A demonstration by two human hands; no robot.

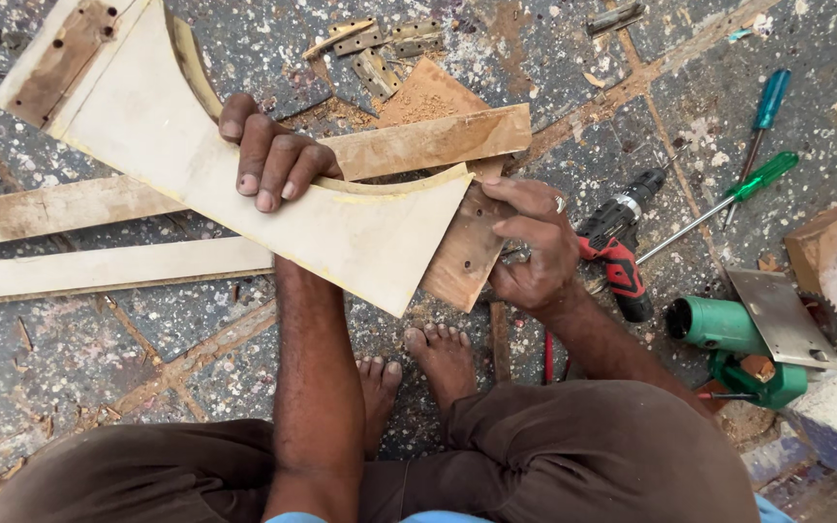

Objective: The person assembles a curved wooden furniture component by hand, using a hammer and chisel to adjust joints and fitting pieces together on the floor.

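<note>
A pale curved plywood piece (176, 145) with a concave cut edge lies tilted over the boards, held up in front of me. My left hand (271, 155) curls its fingers over the curved edge and grips it. My right hand (530, 247), a ring on one finger, pinches the piece's lower right end where it meets a brown wooden block (467, 257). A long wooden batten (418, 145) runs beneath the curved piece. My bare feet (418, 373) rest on the floor below.
A red and black cordless drill (617, 247) lies just right of my right hand. Two green-handled screwdrivers (762, 145), a green circular saw (758, 334), metal hinges (380, 48) and two long planks (99, 271) lie on the speckled stone floor.
</note>
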